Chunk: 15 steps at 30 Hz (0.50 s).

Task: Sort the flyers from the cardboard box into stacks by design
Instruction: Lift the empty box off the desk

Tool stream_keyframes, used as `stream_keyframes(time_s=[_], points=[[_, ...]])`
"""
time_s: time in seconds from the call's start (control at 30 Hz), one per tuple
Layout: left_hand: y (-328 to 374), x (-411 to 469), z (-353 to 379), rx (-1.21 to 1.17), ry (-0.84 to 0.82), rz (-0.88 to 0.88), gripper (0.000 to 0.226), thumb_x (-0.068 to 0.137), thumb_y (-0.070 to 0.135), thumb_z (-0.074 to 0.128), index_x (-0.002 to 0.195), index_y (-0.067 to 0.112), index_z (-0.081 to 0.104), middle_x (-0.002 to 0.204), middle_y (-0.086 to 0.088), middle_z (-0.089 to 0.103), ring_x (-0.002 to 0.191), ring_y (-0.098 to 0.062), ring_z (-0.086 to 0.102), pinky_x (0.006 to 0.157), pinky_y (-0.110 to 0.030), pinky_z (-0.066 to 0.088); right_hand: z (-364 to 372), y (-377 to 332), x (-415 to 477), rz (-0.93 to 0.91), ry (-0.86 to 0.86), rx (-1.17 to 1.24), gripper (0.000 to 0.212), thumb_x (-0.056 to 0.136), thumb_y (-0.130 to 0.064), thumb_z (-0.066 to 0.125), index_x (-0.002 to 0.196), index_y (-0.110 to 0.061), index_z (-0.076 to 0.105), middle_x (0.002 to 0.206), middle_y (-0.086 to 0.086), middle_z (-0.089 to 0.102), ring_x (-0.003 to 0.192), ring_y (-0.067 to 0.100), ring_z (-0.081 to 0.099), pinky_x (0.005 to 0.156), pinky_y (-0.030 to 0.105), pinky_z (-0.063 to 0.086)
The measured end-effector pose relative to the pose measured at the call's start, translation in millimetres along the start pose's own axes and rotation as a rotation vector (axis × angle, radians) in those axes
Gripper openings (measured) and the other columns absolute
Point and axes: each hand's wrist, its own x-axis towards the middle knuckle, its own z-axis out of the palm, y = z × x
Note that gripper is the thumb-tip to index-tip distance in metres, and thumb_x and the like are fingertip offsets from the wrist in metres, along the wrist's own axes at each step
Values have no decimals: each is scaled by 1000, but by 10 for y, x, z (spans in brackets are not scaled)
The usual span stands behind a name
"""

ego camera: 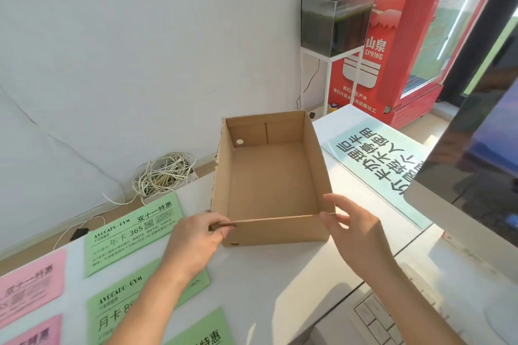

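Observation:
An open cardboard box (269,176) stands on the white desk (266,283), and nothing lies inside it. My left hand (193,244) pinches the near rim of the box at its left corner. At the right corner of that rim my right hand (354,228) touches the edge with thumb and fingertips, its fingers spread. Green flyers lie to the left: one stack (131,230) near the box, a second (117,311) partly under my left forearm, a third (201,330) at the bottom edge. Pink flyers (30,286) lie at the far left, with another pink stack (36,333) below.
A monitor (471,171) fills the right side above a keyboard (375,319). A light-blue printed sign (375,165) lies right of the box. Beyond the desk are a coil of white cable (162,173), a fish tank (333,19) on a white stand, and a red fridge (392,36).

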Motion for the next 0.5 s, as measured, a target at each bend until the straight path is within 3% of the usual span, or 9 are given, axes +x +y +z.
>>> stream_keyframes(time_s=[0.07,0.17,0.23,0.33,0.4,0.5], points=[[30,-74,0,2,72,59,12,81,22,73,79,34,73,56,28,58,60,9,53,56,-10,35,-33,-46,14,48,59,111,19,89,-19,65,107,-27,68,101,-8,70,92,4,67,73,11,49],[88,-184,-116,44,224,192,7,80,21,73,76,27,72,50,28,52,54,8,48,51,-10,33,-108,-186,-12,94,143,270,24,89,-24,65,113,-25,64,98,0,73,90,11,70,81,34,58],[110,-319,-254,74,317,290,5,80,26,68,76,27,70,49,24,52,56,4,49,52,-11,34,-154,-307,-117,170,137,359,32,92,-28,62,123,-24,57,100,-1,71,89,12,69,79,37,59],[78,-618,-446,91,384,390,15,81,38,52,81,30,65,66,17,63,58,-3,54,54,-22,42,-143,-479,-428,231,54,380,19,95,-19,55,108,-13,68,87,0,67,76,12,63,72,31,59],[27,-848,-545,40,435,438,19,82,42,50,91,33,64,76,14,67,63,-2,58,58,-26,47,-73,-518,-713,251,55,441,21,96,-8,49,101,-10,70,93,9,68,78,18,62,69,29,58],[-45,-1325,-717,-140,452,461,29,88,42,57,117,45,56,98,14,70,80,9,61,71,-9,46,51,-579,-1257,252,133,585,22,98,-4,45,98,-1,67,104,17,67,91,24,64,68,27,58]])
